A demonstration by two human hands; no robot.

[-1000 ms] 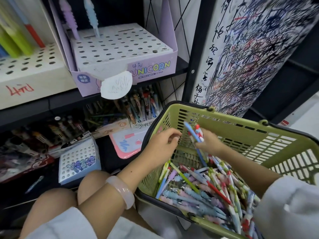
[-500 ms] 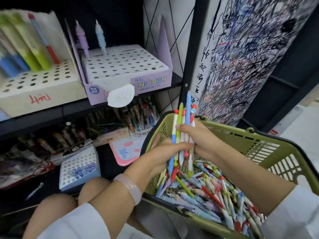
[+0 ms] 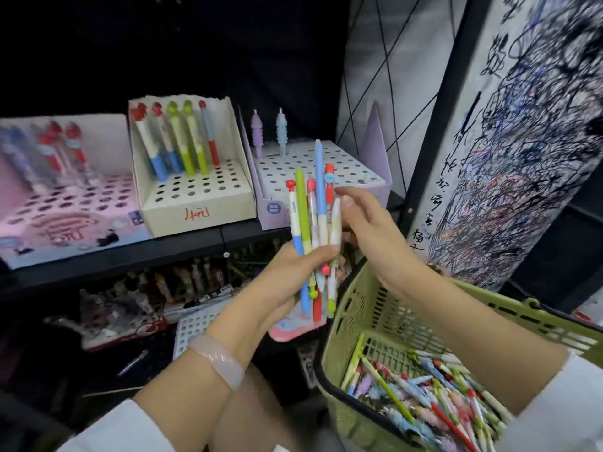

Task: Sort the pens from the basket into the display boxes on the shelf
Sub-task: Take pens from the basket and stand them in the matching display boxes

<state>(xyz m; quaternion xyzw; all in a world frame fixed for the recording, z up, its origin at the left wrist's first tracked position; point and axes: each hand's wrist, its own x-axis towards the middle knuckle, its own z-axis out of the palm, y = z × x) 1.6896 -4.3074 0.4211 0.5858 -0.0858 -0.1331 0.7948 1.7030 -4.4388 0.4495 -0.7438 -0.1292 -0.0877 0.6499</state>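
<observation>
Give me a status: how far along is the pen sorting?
Early. Done: only a few pens stand in the cream display box and two in the lilac box; most holes are empty. In hand: the left hand grips a bunch of pens, the right hand reaching to it. Left: the green basket holds a large pile.
</observation>
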